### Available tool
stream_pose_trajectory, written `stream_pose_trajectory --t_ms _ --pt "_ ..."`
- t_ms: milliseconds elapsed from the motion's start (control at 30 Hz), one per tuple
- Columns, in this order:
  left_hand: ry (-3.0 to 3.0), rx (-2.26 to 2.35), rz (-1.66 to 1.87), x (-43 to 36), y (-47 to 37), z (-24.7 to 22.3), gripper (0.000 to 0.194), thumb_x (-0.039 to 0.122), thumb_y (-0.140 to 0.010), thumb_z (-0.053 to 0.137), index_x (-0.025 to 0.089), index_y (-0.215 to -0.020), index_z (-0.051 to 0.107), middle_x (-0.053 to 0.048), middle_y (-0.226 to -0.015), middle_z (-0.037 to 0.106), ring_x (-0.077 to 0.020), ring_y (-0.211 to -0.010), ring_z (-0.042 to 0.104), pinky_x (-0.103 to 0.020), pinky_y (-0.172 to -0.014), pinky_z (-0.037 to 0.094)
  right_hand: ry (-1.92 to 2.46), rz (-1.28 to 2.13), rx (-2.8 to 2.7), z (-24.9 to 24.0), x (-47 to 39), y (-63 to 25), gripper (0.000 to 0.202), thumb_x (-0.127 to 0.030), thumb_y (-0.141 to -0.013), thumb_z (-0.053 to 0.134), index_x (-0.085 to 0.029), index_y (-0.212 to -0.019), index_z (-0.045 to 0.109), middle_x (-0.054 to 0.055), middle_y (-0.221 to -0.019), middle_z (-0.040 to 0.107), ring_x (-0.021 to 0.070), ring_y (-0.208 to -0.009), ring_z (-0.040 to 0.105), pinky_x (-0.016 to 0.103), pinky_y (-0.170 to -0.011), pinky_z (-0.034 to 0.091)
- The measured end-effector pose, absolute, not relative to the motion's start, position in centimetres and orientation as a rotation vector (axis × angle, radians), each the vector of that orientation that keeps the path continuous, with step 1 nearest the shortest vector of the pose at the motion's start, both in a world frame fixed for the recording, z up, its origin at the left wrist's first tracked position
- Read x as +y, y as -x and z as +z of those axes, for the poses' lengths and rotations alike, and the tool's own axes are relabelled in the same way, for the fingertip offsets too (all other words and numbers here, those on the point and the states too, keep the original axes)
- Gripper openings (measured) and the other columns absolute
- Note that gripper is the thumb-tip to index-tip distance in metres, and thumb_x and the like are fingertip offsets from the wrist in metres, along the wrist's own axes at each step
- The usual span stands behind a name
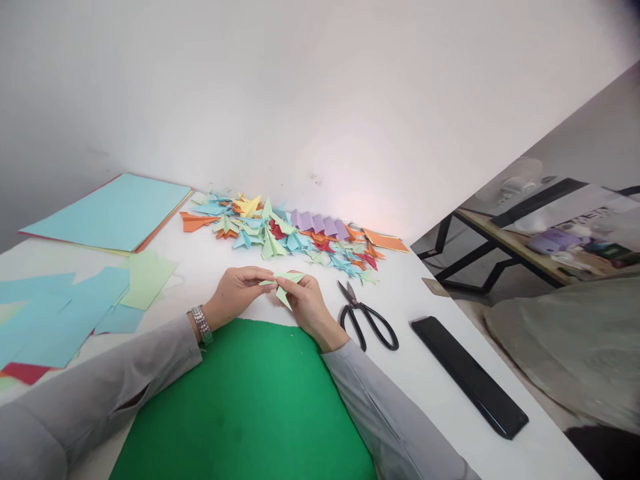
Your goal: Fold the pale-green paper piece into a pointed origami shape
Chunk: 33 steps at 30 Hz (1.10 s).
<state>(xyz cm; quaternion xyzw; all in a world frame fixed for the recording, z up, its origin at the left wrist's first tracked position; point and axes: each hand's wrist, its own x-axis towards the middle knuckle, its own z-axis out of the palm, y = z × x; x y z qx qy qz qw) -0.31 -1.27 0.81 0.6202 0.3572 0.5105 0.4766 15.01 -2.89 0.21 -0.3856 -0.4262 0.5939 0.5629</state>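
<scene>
A small light-green folded paper (pixel 285 301) is held up between both hands, above the far edge of a green mat (pixel 245 407). My left hand (pixel 241 292) pinches its left end between thumb and fingers. My right hand (pixel 307 303) grips the right part, thumb on top, with one folded point hanging down. Beyond the hands lies a heap of folded paper pieces in orange, blue, green, yellow and red, among them a purple pleated strip (pixel 320 225).
Black-handled scissors (pixel 356 305) lie right of my right hand, and a long black case (pixel 470 377) farther right. Loose sheets (pixel 95 307) and a blue-topped paper stack (pixel 113 212) are at the left. Behind stands a white wall (pixel 280 100).
</scene>
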Motion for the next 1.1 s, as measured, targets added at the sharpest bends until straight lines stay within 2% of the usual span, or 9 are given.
stream_pose_trajectory --t_ms 133,200,333,567,800,1100 --pt "-1.400 0.896 1.170 -1.3 0.3 1.0 0.021 0.031 -0.064 0.077 0.016 -0.079 0.077 -0.005 -0.073 0.075 -0.0189 -0.067 0.069 -0.033 -0.069 0.058 0.918 1.370 -1.055 -0.7 -2.4 -15.2 0.019 -0.032 -0.064 0.076 -0.017 -0.061 0.065 -0.002 -0.054 0.058 0.0107 -0.046 0.046 0.024 -0.044 0.034" --pt "-1.379 0.884 1.141 -1.3 0.3 1.0 0.023 0.033 -0.066 0.076 0.016 -0.081 0.076 -0.005 -0.074 0.075 -0.0182 -0.067 0.069 -0.033 -0.070 0.058 0.908 1.358 -1.055 -0.8 -2.2 -15.1 0.018 -0.033 -0.065 0.075 -0.017 -0.063 0.066 -0.001 -0.058 0.062 0.0106 -0.046 0.047 0.024 -0.043 0.034" --pt "-1.392 0.887 1.086 -0.9 0.5 1.5 0.022 0.037 -0.067 0.075 0.016 -0.074 0.075 -0.005 -0.079 0.075 -0.0179 -0.068 0.069 -0.032 -0.071 0.057 0.909 1.348 -1.070 -0.7 -2.1 -14.9 0.018 -0.030 -0.065 0.074 -0.017 -0.059 0.064 -0.003 -0.047 0.056 0.0099 -0.041 0.046 0.023 -0.043 0.034" --pt "-1.461 0.857 1.003 -0.2 1.1 2.4 0.022 0.038 -0.068 0.075 0.016 -0.070 0.074 -0.003 -0.070 0.071 -0.0156 -0.067 0.065 -0.028 -0.069 0.055 0.935 1.351 -1.084 0.4 -2.3 -14.7 0.016 -0.028 -0.064 0.073 -0.015 -0.058 0.064 -0.002 -0.046 0.057 0.0091 -0.037 0.048 0.022 -0.039 0.037" --pt "-1.287 0.810 1.100 0.4 0.8 1.3 0.024 0.037 -0.067 0.077 0.015 -0.064 0.071 -0.002 -0.062 0.065 -0.0135 -0.064 0.059 -0.027 -0.067 0.052 0.894 1.417 -0.946 0.7 -1.4 -13.9 0.017 -0.025 -0.055 0.078 -0.015 -0.056 0.063 -0.002 -0.049 0.061 0.0087 -0.034 0.050 0.021 -0.035 0.039" --pt "-1.250 0.840 1.113 0.2 0.9 0.6 0.020 0.034 -0.067 0.077 0.015 -0.061 0.071 -0.001 -0.058 0.063 -0.0119 -0.059 0.056 -0.025 -0.061 0.049 0.956 1.453 -0.995 0.1 -1.9 -14.1 0.021 -0.031 -0.060 0.079 -0.016 -0.059 0.065 -0.002 -0.041 0.059 0.0105 -0.036 0.054 0.020 -0.038 0.042"
